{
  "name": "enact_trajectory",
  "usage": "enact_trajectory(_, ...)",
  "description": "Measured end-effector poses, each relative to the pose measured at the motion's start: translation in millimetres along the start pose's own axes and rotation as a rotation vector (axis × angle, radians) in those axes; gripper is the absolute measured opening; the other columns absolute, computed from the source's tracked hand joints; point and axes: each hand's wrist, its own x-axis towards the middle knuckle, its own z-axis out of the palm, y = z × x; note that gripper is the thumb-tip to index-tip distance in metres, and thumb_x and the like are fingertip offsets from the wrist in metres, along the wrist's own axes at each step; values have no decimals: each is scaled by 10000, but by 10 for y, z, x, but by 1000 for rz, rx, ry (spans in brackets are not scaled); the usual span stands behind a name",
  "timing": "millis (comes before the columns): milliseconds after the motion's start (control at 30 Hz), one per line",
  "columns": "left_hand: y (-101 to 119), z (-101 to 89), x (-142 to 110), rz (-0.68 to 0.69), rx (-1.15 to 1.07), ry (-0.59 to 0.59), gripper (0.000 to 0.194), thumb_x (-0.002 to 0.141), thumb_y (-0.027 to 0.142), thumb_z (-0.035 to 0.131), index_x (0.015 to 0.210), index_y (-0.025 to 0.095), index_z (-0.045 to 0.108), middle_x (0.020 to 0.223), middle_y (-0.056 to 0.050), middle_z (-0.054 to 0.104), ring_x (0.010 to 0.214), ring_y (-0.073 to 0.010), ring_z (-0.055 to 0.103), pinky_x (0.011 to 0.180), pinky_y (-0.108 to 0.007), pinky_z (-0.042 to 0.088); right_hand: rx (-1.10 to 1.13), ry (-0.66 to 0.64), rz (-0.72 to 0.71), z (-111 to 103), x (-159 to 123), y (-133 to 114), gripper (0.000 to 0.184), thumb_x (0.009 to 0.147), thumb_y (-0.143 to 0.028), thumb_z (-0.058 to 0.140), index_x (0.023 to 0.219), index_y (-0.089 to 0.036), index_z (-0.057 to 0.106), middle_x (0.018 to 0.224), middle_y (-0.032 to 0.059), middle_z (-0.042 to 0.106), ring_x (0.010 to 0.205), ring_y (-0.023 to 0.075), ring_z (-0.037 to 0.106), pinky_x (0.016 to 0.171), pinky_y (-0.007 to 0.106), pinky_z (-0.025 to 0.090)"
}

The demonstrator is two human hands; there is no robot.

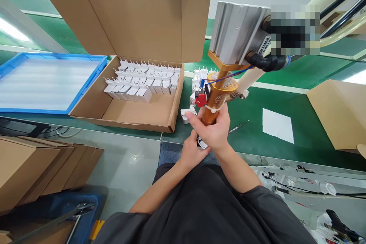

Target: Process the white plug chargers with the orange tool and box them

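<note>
While the right hand (215, 131) wraps a golden metal cylinder (219, 98), the left hand (191, 151) pinches rounded white plastic (202, 143).

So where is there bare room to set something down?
Green bench between the dark pen-like tool and white paper; also the near floor of the open carton, before its white adapters. Crowded: around the orange fixture, with left hand, right hand and more adapters close.

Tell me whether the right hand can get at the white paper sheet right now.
Probably yes, once the right hand leaves the gold-colored metal cylinder it seems to grip: only a slim, pen-like tool lies between hand and white paper sheet.
</note>
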Motion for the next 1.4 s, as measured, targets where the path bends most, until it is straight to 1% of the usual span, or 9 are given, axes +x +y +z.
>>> enact_trajectory(167,-19,50,2,-15,-5,70,360,692,387,770,927,185,588,844,-61,717,736,-232,697,658,-316,542,26,10,-8,-25,-5,-2,203,840,-350,652,918,-244,497,688,-47,529,559,127,517,576,307,478)
enact_trajectory(367,-30,77,-14,-7,-16,35,357,723,366,771,970,190,583,873,-53,731,795,-247,710,698,-326,552,41,-53,17,-64,26,-69,328,819,-435,710,982,-255,489,579,-69,504,475,139,503,538,319,476)
enact_trajectory(567,-75,-85,77,0,147,26,291,773,349,738,978,193,603,933,-61,687,918,-262,676,806,-348,537,216,-103,-1,-145,47,61,339,862,-515,639,1000,-258,467,723,-30,571,473,117,498,451,278,428)
enact_trajectory(700,-102,-274,137,-80,128,-78,303,804,365,710,1040,211,598,936,-25,665,913,-235,664,809,-323,531,224,-26,37,-251,70,110,287,852,-423,685,962,-251,484,770,-38,608,437,77,488,391,223,389)
enact_trajectory(833,-60,-405,177,-54,129,-152,373,770,262,690,1128,208,602,1037,-53,680,1055,-267,639,902,-358,524,149,92,92,-379,91,143,285,809,-364,743,925,-243,511,785,-37,634,417,62,481,379,214,407)
enact_trajectory(1033,-34,-380,339,-139,-98,-225,424,846,420,634,1207,202,588,1131,-71,723,1072,-255,674,935,-367,528,93,133,99,-537,98,225,299,793,-396,752,912,-236,529,787,-23,646,413,66,483,371,220,398)
enact_trajectory(1133,-58,-309,402,-57,-135,-170,344,866,316,549,1188,196,577,1059,-61,742,1023,-218,684,890,-334,539,56,117,119,-582,88,249,313,799,-423,742,924,-234,527,764,-23,644,420,74,486,382,228,407)
enact_trajectory(1233,-69,-328,395,150,34,-109,337,846,218,513,1173,185,592,1030,-67,730,1020,-219,654,942,-367,511,40,108,131,-614,78,247,311,804,-433,734,928,-230,534,735,-25,640,421,80,491,381,228,406)
enact_trajectory(1400,-82,-514,271,377,375,-173,505,979,282,478,1473,190,431,1288,-120,654,1140,-268,553,1006,-456,462,45,106,142,-664,76,249,281,797,-403,738,905,-225,550,707,-32,634,423,81,497,375,219,406)
